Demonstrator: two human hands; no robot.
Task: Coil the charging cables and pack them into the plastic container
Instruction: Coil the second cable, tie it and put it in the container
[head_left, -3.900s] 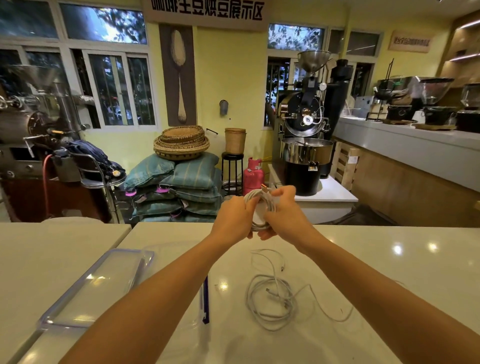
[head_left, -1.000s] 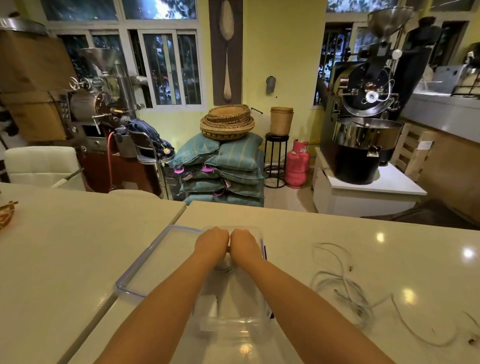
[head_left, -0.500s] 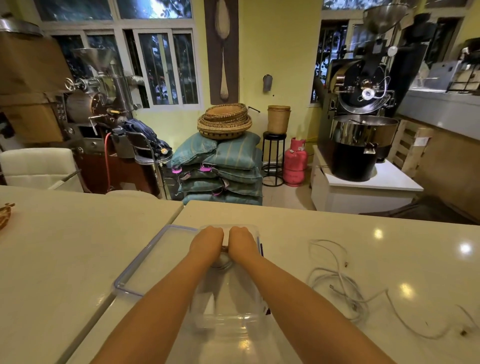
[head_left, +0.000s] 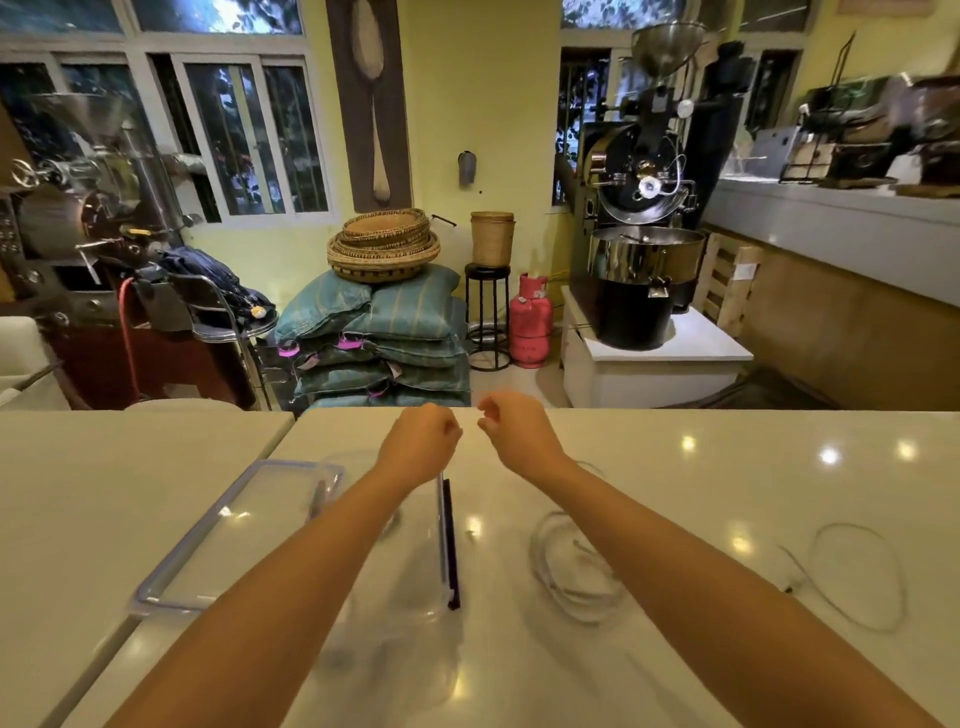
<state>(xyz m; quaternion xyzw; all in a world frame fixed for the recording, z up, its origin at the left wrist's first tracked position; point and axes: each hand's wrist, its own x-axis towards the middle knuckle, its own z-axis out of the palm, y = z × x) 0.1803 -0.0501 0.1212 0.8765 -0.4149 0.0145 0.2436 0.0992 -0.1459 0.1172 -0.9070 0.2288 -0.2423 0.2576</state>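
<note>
The pale counter carries everything. The clear plastic container sits toward its near left edge, its lid just beside it; blur hides whether a coil lies inside. Two charging cables lie loose to its right, uncoiled. The left hand and right hand hover apart, loosely curled, empty.

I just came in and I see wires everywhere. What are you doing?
A person is packing charging cables into a clear plastic container on the white counter. Both hands, left hand and right hand, hover loosely curled and empty above it. The container's lid lies off to the left. A loose bundle of white cable and another cable wait on the right.
</note>
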